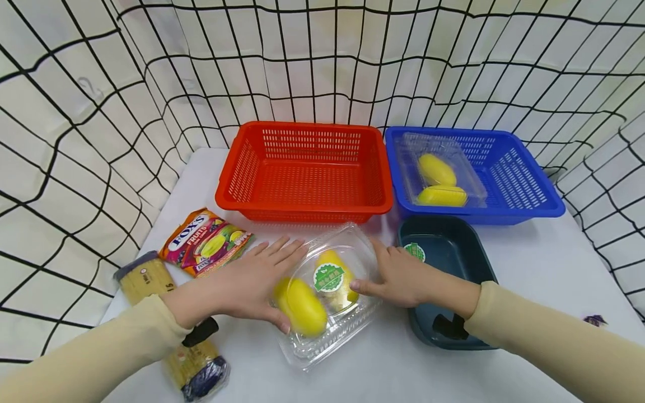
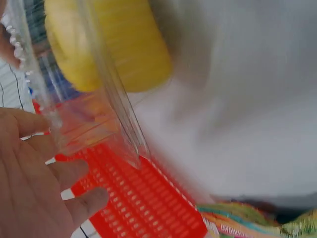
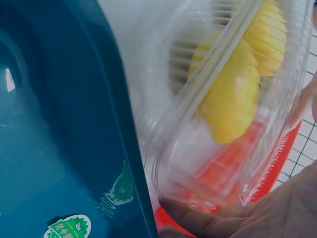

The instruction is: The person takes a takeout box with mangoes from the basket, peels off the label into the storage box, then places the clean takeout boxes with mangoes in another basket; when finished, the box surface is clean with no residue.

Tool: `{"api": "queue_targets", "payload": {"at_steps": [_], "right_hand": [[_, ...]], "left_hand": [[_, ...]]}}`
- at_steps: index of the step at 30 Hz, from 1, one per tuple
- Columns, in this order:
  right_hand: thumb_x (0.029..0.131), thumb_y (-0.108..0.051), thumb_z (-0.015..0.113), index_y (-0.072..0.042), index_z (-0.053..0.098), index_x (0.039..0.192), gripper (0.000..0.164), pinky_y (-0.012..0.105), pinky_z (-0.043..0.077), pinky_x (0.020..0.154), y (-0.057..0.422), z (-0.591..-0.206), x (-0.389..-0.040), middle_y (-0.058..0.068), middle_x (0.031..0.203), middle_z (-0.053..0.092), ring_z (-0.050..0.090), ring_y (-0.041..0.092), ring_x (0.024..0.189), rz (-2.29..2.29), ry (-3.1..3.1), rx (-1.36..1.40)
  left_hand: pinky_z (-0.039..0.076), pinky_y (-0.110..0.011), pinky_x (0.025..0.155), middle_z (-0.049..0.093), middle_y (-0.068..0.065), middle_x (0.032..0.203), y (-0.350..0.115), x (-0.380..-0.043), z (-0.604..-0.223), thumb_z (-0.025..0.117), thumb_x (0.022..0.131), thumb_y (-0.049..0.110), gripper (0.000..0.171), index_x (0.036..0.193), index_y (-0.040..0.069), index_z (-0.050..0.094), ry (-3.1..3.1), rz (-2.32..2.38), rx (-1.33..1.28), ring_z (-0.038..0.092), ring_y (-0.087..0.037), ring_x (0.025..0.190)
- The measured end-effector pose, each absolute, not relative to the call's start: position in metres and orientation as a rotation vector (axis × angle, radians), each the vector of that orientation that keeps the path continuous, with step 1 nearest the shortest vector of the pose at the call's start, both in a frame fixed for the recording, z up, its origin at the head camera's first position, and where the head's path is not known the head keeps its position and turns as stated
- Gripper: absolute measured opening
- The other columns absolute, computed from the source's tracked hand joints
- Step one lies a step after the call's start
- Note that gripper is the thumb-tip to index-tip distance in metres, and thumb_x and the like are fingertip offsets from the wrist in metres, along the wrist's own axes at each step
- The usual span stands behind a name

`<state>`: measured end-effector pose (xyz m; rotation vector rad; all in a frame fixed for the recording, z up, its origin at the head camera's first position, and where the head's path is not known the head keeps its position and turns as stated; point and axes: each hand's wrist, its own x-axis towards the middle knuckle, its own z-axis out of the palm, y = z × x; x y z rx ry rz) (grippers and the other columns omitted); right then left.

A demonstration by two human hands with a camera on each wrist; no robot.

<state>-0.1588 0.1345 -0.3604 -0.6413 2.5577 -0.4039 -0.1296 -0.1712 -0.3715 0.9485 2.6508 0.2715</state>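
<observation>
A clear plastic clamshell box (image 1: 347, 327) with yellow mangoes (image 1: 307, 310) inside sits between my two hands, at a slant. A round green-and-white sticker (image 1: 329, 277) is on its lid. My left hand (image 1: 247, 282) lies along the box's left side, fingers spread and straight; in the left wrist view its fingertips are right at the box wall (image 2: 84, 121). On the other side, my right hand (image 1: 403, 277) has its fingers extended at the box's edge and the thumb pointing over the lid. The right wrist view shows a finger against the box's corner (image 3: 173, 191).
A red basket (image 1: 304, 215) and a blue basket (image 1: 524, 212) holding another mango box (image 1: 453, 148) stand behind. A dark teal tub (image 1: 448, 330) lies under my right forearm. At left are a Fox's candy bag (image 1: 206, 240) and yellow packs (image 1: 146, 277). Black netting surrounds the table.
</observation>
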Motion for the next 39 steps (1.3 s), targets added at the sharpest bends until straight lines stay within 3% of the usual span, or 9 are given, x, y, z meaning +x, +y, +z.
{"api": "queue_targets", "payload": {"at_steps": [6,11,16,20,24,29,34,39], "right_hand": [[0.081,-0.075,0.067,0.010,0.027,0.156,0.121,0.065,0.036,0.116,0.141,-0.356,-0.140,0.031,0.156,0.042,0.036,0.053,0.146,-0.321,2.578,-0.681],[0.073,-0.080,0.069,0.010,0.026,0.156,0.130,0.064,0.041,0.113,0.143,-0.356,-0.132,0.031,0.157,0.039,0.034,0.051,0.147,-0.267,2.603,-0.719],[0.069,-0.073,0.079,0.007,0.015,0.160,0.137,0.063,0.041,0.113,0.143,-0.362,-0.139,0.028,0.166,0.021,0.028,0.048,0.152,-0.312,2.644,-0.846],[0.065,-0.069,0.084,0.003,0.011,0.162,0.141,0.063,0.029,0.120,0.141,-0.363,-0.148,0.023,0.172,0.007,0.011,0.046,0.158,-0.328,2.615,-0.988],[0.064,-0.069,0.085,0.002,0.010,0.163,0.143,0.062,0.019,0.125,0.139,-0.362,-0.153,0.021,0.172,0.004,0.003,0.044,0.159,-0.314,2.568,-1.071],[0.063,-0.072,0.083,0.002,0.012,0.162,0.143,0.062,0.021,0.125,0.137,-0.364,-0.154,0.023,0.171,0.009,0.008,0.045,0.158,-0.270,2.567,-1.064],[0.063,-0.076,0.080,0.004,0.016,0.161,0.142,0.063,0.027,0.123,0.137,-0.368,-0.151,0.024,0.170,0.014,0.015,0.046,0.157,-0.251,2.627,-1.072],[0.063,-0.075,0.081,0.002,0.016,0.162,0.141,0.064,0.030,0.120,0.136,-0.370,-0.150,0.024,0.170,0.013,0.015,0.047,0.157,-0.284,2.632,-1.047]], "left_hand": [[0.027,-0.064,0.122,0.032,-0.015,0.167,-0.185,-0.144,-0.365,0.085,0.068,0.061,0.120,0.161,0.007,0.031,2.637,0.350,0.933,0.027,-0.043,0.154],[0.030,-0.061,0.122,0.039,-0.015,0.164,-0.190,-0.151,-0.360,0.088,0.066,0.051,0.118,0.160,0.005,0.033,2.595,0.439,0.904,0.034,-0.042,0.152],[0.033,-0.059,0.121,0.041,-0.014,0.163,-0.187,-0.154,-0.356,0.088,0.066,0.048,0.115,0.159,0.007,0.034,2.570,0.433,0.885,0.037,-0.040,0.150],[0.039,-0.057,0.118,0.044,-0.012,0.161,-0.183,-0.161,-0.353,0.091,0.067,0.041,0.111,0.159,0.010,0.037,2.561,0.431,0.870,0.042,-0.036,0.147],[0.040,-0.055,0.118,0.042,-0.010,0.163,-0.179,-0.168,-0.348,0.093,0.067,0.034,0.110,0.159,0.013,0.037,2.547,0.414,0.859,0.041,-0.035,0.149],[0.036,-0.054,0.121,0.038,-0.011,0.165,-0.174,-0.166,-0.344,0.093,0.068,0.030,0.110,0.159,0.010,0.036,2.559,0.406,0.830,0.033,-0.036,0.153],[0.027,-0.061,0.123,0.028,-0.021,0.167,-0.167,-0.144,-0.347,0.086,0.076,0.054,0.117,0.159,-0.003,0.027,2.637,0.311,0.850,0.023,-0.043,0.156],[0.018,-0.070,0.123,0.012,-0.028,0.169,-0.160,-0.128,-0.361,0.074,0.072,0.076,0.135,0.159,-0.009,0.016,2.722,0.197,0.849,0.011,-0.048,0.157]]}}
